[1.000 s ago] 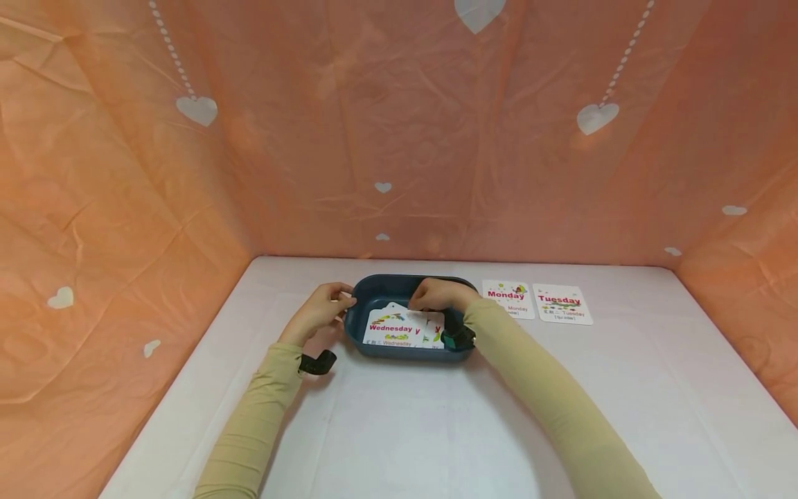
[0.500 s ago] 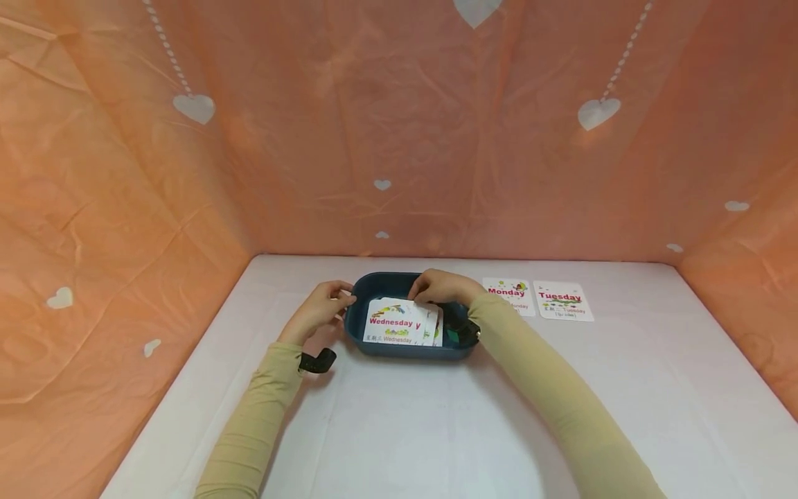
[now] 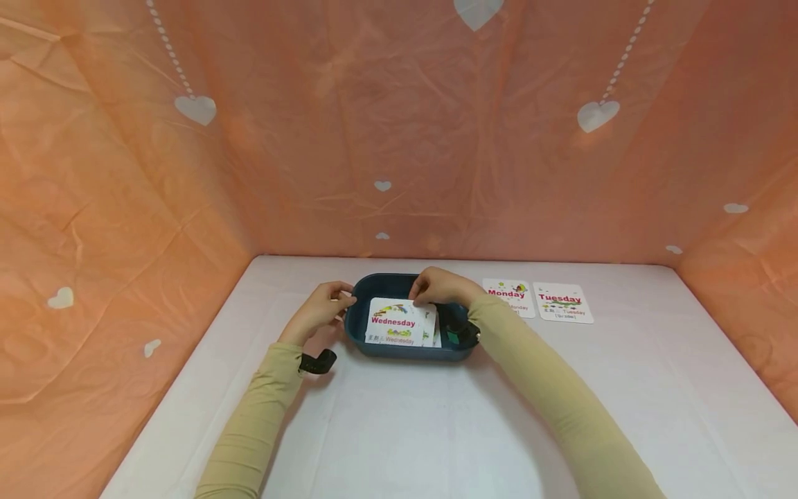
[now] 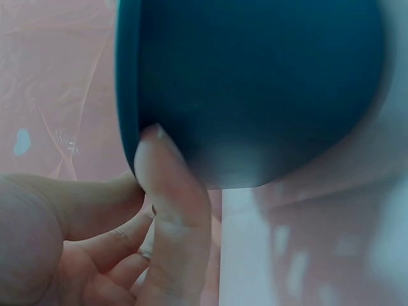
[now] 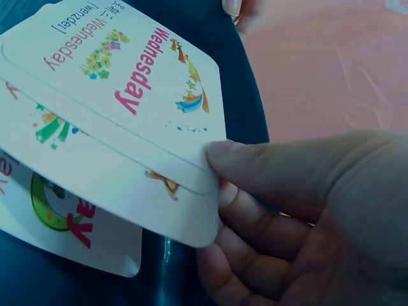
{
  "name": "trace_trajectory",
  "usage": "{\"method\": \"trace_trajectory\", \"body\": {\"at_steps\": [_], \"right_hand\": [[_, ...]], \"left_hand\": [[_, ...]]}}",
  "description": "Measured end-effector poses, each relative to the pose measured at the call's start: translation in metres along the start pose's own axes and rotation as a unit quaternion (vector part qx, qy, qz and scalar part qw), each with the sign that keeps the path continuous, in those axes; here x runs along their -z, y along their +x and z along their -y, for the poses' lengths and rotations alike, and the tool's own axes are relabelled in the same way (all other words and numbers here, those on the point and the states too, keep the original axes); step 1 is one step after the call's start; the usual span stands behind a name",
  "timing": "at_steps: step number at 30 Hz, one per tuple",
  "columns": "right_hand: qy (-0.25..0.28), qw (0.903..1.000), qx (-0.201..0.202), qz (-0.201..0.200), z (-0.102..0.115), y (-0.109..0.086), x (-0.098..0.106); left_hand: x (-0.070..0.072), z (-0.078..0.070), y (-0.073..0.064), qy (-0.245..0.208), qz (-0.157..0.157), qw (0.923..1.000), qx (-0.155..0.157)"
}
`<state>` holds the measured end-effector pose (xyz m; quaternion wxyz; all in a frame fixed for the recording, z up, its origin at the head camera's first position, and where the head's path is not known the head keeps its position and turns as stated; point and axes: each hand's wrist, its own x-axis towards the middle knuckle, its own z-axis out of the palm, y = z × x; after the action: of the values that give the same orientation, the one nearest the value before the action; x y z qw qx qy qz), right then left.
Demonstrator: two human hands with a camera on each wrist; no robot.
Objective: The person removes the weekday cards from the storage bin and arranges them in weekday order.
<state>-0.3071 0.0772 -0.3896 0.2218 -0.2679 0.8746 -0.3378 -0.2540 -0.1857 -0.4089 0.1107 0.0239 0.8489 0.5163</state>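
A dark blue oval tray (image 3: pixel 411 354) holds several white weekday cards. My left hand (image 3: pixel 324 306) grips the tray's left end, thumb and forefinger pinching the rim (image 4: pixel 130 89). Inside the tray, my right hand (image 3: pixel 444 287) pinches the upper right corner of the Wednesday card (image 3: pixel 391 321). In the right wrist view, the thumb (image 5: pixel 255 167) presses on that corner with fingers curled beneath. A second card (image 5: pixel 137 191) sticks out just under the Wednesday card, caught at the same corner. Lower in the tray, another card (image 5: pixel 83 223) with red lettering shows partly.
To the tray's right, a Monday card (image 3: pixel 508 294) and a Tuesday card (image 3: pixel 564 303) lie side by side on the white table (image 3: pixel 399 430). The right forearm partly overlaps Monday. Orange cloth walls (image 3: pixel 399 138) with white hearts stand around the table.
The right hand has moved slightly back and its forefinger and thumb now pinch the Wednesday card's corner. The cards have shifted closer together. The left hand stays on the rim.
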Motion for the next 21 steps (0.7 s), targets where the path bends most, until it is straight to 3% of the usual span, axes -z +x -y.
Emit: {"method": "trace_trajectory", "body": {"at_steps": [11,17,21], "right_hand": [[0.022,0.9988,0.015,-0.041,-0.002,-0.010,0.008],[0.120,0.9921,0.003,-0.038,-0.009,-0.017,0.011],[0.150,0.9878,0.003,-0.039,-0.012,-0.025,0.016]], "left_hand": [[0.000,0.001,0.001,-0.002,0.000,1.0000,-0.004],[0.000,0.002,0.000,-0.005,0.005,1.0000,-0.007],[0.000,0.002,0.001,-0.004,0.001,1.0000,-0.005]]}}
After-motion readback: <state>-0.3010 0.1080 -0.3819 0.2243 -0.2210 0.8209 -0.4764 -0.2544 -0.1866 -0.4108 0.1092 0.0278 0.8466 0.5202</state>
